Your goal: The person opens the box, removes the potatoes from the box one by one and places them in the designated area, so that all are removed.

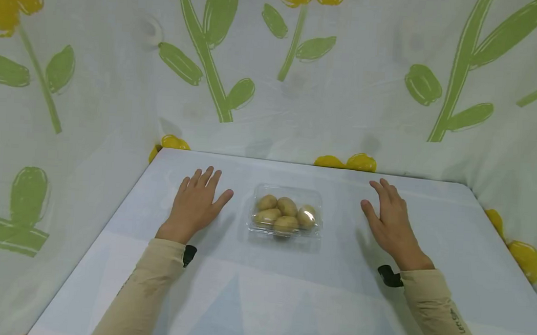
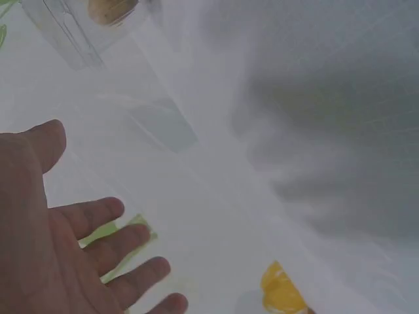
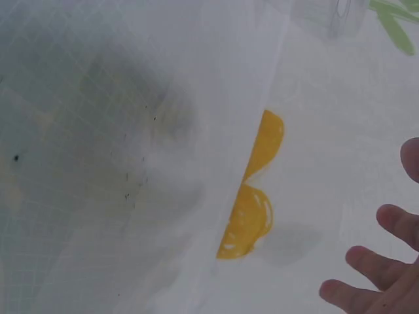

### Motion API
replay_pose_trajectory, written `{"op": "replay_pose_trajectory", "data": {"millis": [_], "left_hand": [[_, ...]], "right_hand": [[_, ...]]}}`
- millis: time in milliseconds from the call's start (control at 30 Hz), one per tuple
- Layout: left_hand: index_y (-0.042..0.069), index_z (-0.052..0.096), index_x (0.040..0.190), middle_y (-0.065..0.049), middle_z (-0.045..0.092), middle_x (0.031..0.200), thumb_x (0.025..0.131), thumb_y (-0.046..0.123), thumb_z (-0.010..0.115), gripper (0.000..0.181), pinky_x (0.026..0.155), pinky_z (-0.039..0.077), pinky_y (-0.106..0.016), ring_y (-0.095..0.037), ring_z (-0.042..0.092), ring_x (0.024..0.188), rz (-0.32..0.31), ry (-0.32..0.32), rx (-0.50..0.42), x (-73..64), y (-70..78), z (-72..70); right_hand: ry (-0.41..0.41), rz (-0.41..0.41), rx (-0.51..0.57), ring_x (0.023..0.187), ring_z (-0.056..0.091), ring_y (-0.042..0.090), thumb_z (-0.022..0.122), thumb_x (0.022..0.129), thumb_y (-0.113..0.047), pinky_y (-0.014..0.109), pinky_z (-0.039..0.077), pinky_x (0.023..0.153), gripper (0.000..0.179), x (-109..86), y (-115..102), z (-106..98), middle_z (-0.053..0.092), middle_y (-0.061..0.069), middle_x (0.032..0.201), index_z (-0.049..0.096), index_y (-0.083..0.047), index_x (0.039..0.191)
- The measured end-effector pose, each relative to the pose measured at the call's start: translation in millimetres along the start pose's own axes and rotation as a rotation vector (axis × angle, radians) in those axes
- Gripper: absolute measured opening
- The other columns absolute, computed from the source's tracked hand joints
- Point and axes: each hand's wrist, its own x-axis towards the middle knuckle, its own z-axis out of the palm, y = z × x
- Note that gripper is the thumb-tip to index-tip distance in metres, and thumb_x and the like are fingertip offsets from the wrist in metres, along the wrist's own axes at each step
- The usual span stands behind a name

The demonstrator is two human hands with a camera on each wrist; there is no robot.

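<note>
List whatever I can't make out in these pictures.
- Head view: undersides of the potatoes, hidden by their upper sides.
- Head view: print on the left sleeve, too small and angled away to read.
- Left wrist view: most of the clear container, cut off by the top edge.
- Right wrist view: much of the right hand, cut off by the right edge.

Glossy clear plastic box (image 1: 310,194); smooth potatoes (image 1: 286,206); matt cloth sleeves (image 1: 141,288).

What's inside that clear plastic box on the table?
Five oval, yellow-brown, potato-like items show through the clear, rectangular plastic box. Their undersides and anything beneath them are covered from view.
</note>
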Motion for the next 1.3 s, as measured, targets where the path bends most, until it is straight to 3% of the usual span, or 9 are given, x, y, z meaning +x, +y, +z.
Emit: {"op": "replay_pose_trajectory", "data": {"millis": [100,300,467,933,1300], "left_hand": [[0.003,0.037,0.156,-0.019,0.033,0.161,0.105,0.052,0.045,0.071,0.12,0.02,-0.057,-0.042,0.026,0.149,0.086,0.041,-0.041,-1.8,1.9,0.0],[0.005,0.045,0.152,-0.015,0.043,0.157,0.102,0.043,0.059,0.064,0.114,0.033,-0.056,-0.039,0.04,0.142,0.321,0.131,-0.131,-9.8,16.8,-1.2],[0.008,0.047,0.152,-0.011,0.044,0.157,0.101,0.043,0.06,0.063,0.112,0.036,-0.055,-0.036,0.042,0.142,0.436,0.129,-0.146,-12.3,29.1,0.3],[0.012,0.048,0.152,-0.006,0.042,0.159,0.097,0.055,0.061,0.071,0.116,0.033,-0.049,-0.033,0.04,0.144,0.529,0.068,-0.131,-13.4,40.0,10.6],[0.013,0.043,0.155,-0.005,0.035,0.163,0.094,0.06,0.062,0.079,0.117,0.031,-0.049,-0.033,0.036,0.146,0.541,0.023,-0.084,-9.6,45.3,19.2]], "right_hand": [[0.004,-0.002,0.024,0.148,0.016,0.051,0.048,0.109,-0.033,0.068,0.012,0.116,0.059,-1.1,-0.1,-0.5,0.023,0.029,0.161,0.033,0.001,0.154],[0.003,0.012,0.06,0.15,0.015,0.047,0.049,0.108,-0.033,0.068,0.015,0.116,0.061,-2.3,-3.6,-0.8,0.021,0.023,0.164,0.029,-0.005,0.158],[0.001,0.019,0.061,0.151,0.015,0.042,0.05,0.108,-0.034,0.066,0.015,0.118,0.062,-0.9,-6.1,-0.8,0.021,0.02,0.165,0.027,-0.008,0.159],[-0.014,-0.083,0.083,0.153,0.018,0.035,0.055,0.106,-0.029,0.06,0.018,0.12,0.063,-3.3,-23.4,4.0,0.025,0.015,0.165,0.028,-0.012,0.16],[-0.155,-0.193,0.056,0.155,0.013,0.03,0.066,0.099,-0.037,0.062,0.022,0.117,0.077,-9.4,-43.9,17.7,0.02,0.004,0.168,0.025,-0.019,0.162]]}}
